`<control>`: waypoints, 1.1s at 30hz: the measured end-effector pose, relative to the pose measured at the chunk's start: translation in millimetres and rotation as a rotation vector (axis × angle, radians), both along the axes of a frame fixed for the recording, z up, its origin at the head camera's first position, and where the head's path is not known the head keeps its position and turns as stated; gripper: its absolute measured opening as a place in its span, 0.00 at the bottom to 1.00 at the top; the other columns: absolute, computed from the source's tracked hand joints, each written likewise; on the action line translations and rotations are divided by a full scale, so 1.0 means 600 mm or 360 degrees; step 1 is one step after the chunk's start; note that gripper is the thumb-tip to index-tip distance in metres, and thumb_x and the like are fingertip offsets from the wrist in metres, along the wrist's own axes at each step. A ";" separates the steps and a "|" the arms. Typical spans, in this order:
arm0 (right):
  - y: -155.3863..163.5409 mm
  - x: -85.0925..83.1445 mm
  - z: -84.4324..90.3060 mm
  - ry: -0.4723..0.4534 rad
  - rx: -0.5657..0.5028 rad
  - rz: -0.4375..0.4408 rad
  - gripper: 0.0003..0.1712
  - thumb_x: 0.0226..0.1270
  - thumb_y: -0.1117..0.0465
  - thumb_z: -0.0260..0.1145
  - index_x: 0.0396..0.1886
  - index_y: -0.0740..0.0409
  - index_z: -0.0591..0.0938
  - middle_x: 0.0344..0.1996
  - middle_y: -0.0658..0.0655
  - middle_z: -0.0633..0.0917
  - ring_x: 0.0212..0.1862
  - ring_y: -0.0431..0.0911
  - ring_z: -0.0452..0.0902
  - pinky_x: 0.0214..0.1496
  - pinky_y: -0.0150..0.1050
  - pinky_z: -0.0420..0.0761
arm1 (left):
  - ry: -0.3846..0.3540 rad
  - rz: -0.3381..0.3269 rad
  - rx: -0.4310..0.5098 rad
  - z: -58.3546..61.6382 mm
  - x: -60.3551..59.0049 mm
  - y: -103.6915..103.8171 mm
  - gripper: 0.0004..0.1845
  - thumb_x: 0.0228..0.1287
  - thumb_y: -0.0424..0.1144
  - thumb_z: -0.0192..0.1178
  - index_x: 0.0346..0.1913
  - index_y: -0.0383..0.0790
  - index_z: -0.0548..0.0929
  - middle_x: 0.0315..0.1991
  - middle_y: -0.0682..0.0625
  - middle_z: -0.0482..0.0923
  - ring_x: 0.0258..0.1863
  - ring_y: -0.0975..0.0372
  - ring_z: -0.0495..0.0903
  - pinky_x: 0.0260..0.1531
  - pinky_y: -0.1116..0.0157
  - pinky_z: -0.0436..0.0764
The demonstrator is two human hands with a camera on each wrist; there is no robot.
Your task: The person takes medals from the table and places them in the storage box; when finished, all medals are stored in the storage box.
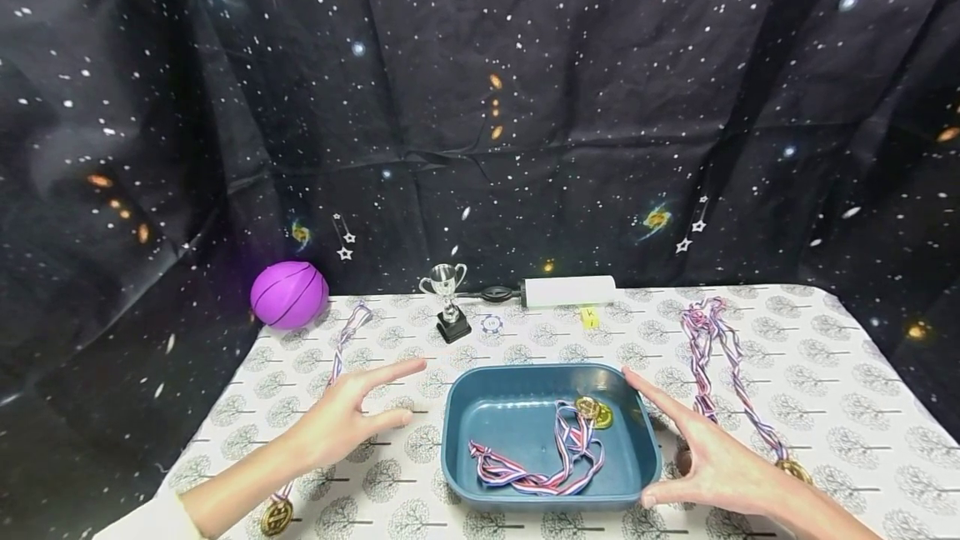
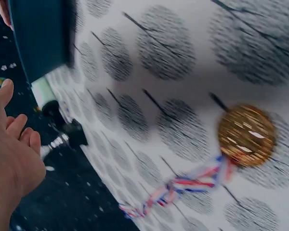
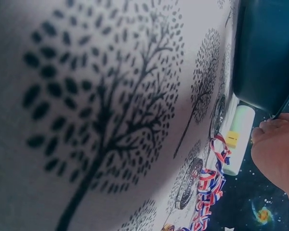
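A dark blue plastic basin sits on the table, with gold medals and their striped ribbons inside. My right hand is at its right end, fingers extended, index finger and thumb touching the rim corners. Apart from the basin's left side, my left hand hovers with fingers spread and holds nothing. Beneath the left forearm lies a gold medal on a ribbon, seen also in the left wrist view as a gold medal. Right of the basin lie more ribbons; the right wrist view shows a silver-coloured medal there.
Along the back stand a purple ball, a small silver trophy on a black base and a white cylinder with a cable. A poker chip and a yellow note lie before them. A dark starry curtain hangs behind.
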State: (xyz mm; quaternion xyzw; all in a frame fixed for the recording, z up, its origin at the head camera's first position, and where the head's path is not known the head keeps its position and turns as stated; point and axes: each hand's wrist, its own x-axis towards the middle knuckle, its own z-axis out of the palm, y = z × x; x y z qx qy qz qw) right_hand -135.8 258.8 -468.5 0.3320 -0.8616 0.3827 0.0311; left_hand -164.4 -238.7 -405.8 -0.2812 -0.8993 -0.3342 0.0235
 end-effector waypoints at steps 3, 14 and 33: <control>0.000 -0.001 0.000 0.0014 0.0001 0.0007 0.76 0.44 0.43 0.90 0.87 0.54 0.54 0.83 0.61 0.63 0.80 0.37 0.58 0.72 0.33 0.68 | 0.0030 -0.0027 -0.0067 -0.005 0.004 -0.026 0.34 0.69 0.47 0.73 0.76 0.54 0.77 0.73 0.57 0.76 0.73 0.55 0.74 0.70 0.45 0.73; -0.003 0.002 0.004 0.0019 -0.0014 0.0013 0.77 0.43 0.45 0.91 0.87 0.53 0.55 0.83 0.58 0.63 0.79 0.36 0.59 0.73 0.29 0.65 | 0.0324 -0.0082 -0.0187 -0.036 0.039 -0.130 0.34 0.61 0.39 0.79 0.71 0.49 0.81 0.68 0.53 0.81 0.69 0.57 0.78 0.70 0.78 0.63; -0.002 0.003 0.002 0.0012 -0.0033 0.0015 0.76 0.44 0.44 0.90 0.87 0.54 0.55 0.83 0.59 0.63 0.80 0.35 0.57 0.73 0.25 0.61 | 0.0830 -0.0360 -0.0526 -0.098 0.088 -0.262 0.34 0.55 0.33 0.76 0.67 0.53 0.85 0.65 0.47 0.83 0.52 0.59 0.86 0.54 0.79 0.76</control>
